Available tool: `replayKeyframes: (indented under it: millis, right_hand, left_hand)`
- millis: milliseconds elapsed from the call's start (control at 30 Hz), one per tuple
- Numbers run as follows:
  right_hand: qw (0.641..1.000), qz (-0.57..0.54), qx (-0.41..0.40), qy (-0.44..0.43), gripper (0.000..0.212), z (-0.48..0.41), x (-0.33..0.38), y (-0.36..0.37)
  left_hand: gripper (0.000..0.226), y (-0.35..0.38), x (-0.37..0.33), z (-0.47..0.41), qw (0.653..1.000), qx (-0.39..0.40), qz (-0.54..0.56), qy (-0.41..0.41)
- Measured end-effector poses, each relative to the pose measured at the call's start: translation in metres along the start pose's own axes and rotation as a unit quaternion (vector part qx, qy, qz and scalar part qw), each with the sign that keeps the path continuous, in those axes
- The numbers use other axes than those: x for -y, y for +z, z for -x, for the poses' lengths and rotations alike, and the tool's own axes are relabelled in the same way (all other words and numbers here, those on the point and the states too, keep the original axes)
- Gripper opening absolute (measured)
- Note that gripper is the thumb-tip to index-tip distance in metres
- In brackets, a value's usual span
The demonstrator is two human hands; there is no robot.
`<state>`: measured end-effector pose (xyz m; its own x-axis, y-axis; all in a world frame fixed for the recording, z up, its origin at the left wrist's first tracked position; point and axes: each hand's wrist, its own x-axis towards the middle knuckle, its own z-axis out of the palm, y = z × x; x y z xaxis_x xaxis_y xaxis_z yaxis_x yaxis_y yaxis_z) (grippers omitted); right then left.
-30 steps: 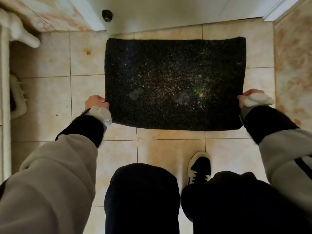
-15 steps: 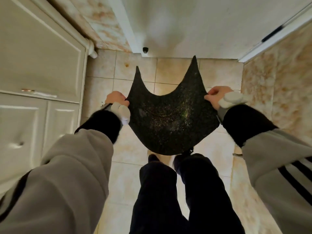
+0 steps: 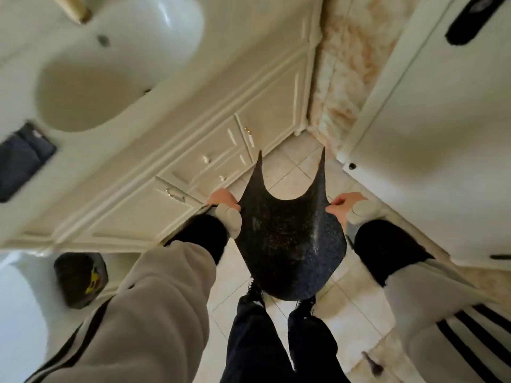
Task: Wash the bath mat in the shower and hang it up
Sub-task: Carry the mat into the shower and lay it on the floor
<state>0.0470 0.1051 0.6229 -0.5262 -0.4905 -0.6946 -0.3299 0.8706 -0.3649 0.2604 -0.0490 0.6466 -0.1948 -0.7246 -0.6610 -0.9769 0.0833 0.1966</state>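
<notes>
The dark speckled bath mat [image 3: 287,244] hangs in the air between my hands, sagging into a deep U above the tiled floor, its two far corners pointing up. My left hand [image 3: 222,199] pinches the mat's left edge. My right hand [image 3: 341,203] pinches the right edge. Both hands are at about waist height in front of my legs. The shower is not in view.
A cream vanity cabinet [image 3: 193,161] with a white sink [image 3: 110,64] runs along the left. A white door [image 3: 431,134] stands on the right. A dark bin [image 3: 80,280] sits low at the left beside a white fixture [image 3: 19,313]. Beige floor tiles [image 3: 359,299] lie below.
The mat went from lying flat on the floor to being lifted and held up sagging. I have stood up and turned, so the sink and cabinet now fill the left.
</notes>
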Motion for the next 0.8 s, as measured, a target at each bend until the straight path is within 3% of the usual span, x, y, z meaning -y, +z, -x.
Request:
replayKeyframes:
  millis: [167, 333, 500, 633, 700, 800]
  right_hand:
    - [0.988, 0.107, 0.026, -0.105, 0.028, 0.048, 0.09, 0.043]
    - [0.97, 0.165, 0.051, -0.172, 0.028, 0.1, 0.149, 0.106]
    - [0.933, 0.233, 0.11, -0.252, 0.028, 0.183, 0.203, 0.219]
    - [0.86, 0.354, 0.153, -0.334, 0.028, 0.289, 0.24, 0.351]
    - [0.832, 0.397, 0.165, -0.35, 0.02, 0.318, 0.245, 0.385]
    - [0.775, 0.46, 0.193, -0.387, 0.019, 0.399, 0.254, 0.483]
  left_hand:
    - [0.027, -0.02, 0.107, 0.06, 0.99, -0.052, 0.116, -0.065]
    - [0.008, -0.018, 0.205, 0.111, 0.969, -0.078, 0.204, -0.119]
    - [0.019, -0.002, 0.341, 0.197, 0.914, -0.102, 0.329, -0.216]
    - [0.026, 0.044, 0.484, 0.285, 0.848, -0.148, 0.413, -0.296]
    - [0.028, 0.058, 0.517, 0.313, 0.835, -0.146, 0.429, -0.312]
    - [0.029, 0.1, 0.609, 0.385, 0.781, -0.172, 0.473, -0.369]
